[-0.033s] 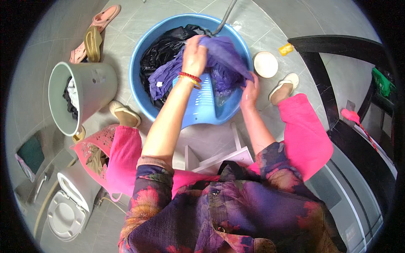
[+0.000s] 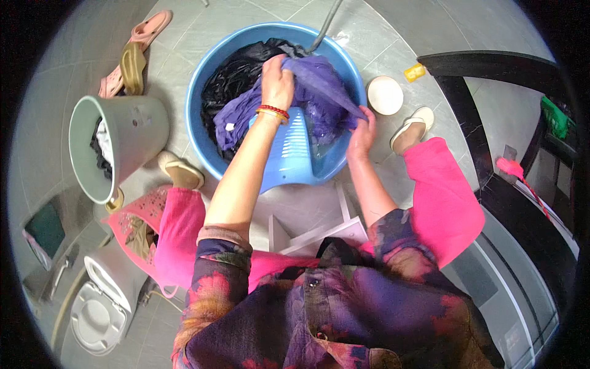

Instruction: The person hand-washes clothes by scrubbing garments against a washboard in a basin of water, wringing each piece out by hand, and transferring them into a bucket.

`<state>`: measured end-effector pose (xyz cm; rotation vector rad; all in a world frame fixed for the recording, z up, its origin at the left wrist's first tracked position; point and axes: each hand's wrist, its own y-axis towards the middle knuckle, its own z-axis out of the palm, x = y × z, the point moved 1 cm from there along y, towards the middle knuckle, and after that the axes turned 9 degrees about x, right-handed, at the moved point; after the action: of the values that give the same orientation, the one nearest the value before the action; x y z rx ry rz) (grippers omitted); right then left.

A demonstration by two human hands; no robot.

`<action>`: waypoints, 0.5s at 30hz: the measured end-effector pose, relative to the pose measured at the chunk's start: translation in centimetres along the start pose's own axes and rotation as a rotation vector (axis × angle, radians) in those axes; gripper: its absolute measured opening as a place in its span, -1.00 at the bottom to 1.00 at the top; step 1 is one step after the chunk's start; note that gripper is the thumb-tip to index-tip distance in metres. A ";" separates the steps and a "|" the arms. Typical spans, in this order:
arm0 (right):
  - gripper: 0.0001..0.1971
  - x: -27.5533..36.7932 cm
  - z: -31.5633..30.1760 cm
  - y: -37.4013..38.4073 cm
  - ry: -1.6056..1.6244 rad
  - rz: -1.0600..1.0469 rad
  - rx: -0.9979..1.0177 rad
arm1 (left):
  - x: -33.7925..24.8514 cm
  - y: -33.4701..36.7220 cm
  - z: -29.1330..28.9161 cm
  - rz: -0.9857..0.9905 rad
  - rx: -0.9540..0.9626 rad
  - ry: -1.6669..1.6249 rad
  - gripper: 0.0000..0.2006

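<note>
A wet purple garment [image 2: 319, 80] lies partly in a round blue tub [image 2: 192, 104] and is stretched between my two hands. My left hand [image 2: 277, 84], with red and yellow bands at the wrist, grips its upper edge near the tub's middle. My right hand [image 2: 362, 134] pinches its other end by the tub's right rim. A blue washboard [image 2: 289, 150] slopes from the near rim into the tub, under my left forearm. More purple cloth bunches left of the board, bearing a small white patch. Dark wet clothing [image 2: 230, 77] fills the left and far side. Some water shows beside the board.
A grey hose [image 2: 326, 27] enters the tub's far side. To the right are a round white-topped container [image 2: 385, 95], a yellow packet [image 2: 415, 72] and a black frame [image 2: 467, 117]. Leftward stand a pale green bucket [image 2: 138, 126], a pink basket [image 2: 132, 227], shoes [image 2: 132, 67] and a toilet [image 2: 98, 317].
My left hand has shifted slightly left with the garment's edge, and the cloth between my hands has moved a little. Both hands keep their grip. The whole view has shifted slightly.
</note>
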<state>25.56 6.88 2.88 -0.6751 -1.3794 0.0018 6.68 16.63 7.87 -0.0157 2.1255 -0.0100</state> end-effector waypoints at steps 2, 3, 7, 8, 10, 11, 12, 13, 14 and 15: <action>-0.68 -1.1 1.4 0.4 0.012 -0.048 -0.155 | 3.2 0.9 2.2 -0.030 -0.017 0.171 -0.69; -0.68 -1.3 2.3 0.8 -0.161 -0.079 -0.218 | 4.3 1.1 3.3 -0.029 0.019 0.286 -0.69; -0.62 -4.3 4.0 3.7 -0.687 0.036 -0.109 | 5.7 0.4 10.0 0.013 0.391 0.530 -0.61; -0.61 -5.5 4.1 4.1 -0.839 0.058 -0.084 | 6.3 0.1 11.3 -0.034 0.470 0.596 -0.57; -0.61 -7.4 4.4 4.7 -1.115 0.158 -0.016 | 7.9 0.0 12.8 -0.021 0.464 0.731 -0.57; -0.61 -8.0 4.6 5.0 -1.119 0.181 -0.010 | 8.8 -0.1 13.1 0.003 0.434 0.780 -0.57; -0.61 -8.7 4.9 5.1 -1.148 0.266 0.083 | 9.9 0.0 13.5 -0.009 0.454 0.781 -0.57; -0.62 -9.7 4.7 5.6 -1.177 0.346 0.167 | 10.3 0.5 14.2 -0.065 0.605 0.890 -0.59; -0.63 -10.8 4.7 6.0 -1.174 0.343 0.241 | 10.8 1.0 14.8 -0.120 0.758 0.999 -0.60; -0.63 -11.8 4.7 6.4 -1.179 0.359 0.243 | 11.2 1.2 15.2 -0.126 0.774 0.993 -0.60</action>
<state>21.16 9.60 -10.38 -0.7255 -2.2878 0.9711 13.73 17.67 -9.66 0.3836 2.9372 -1.1106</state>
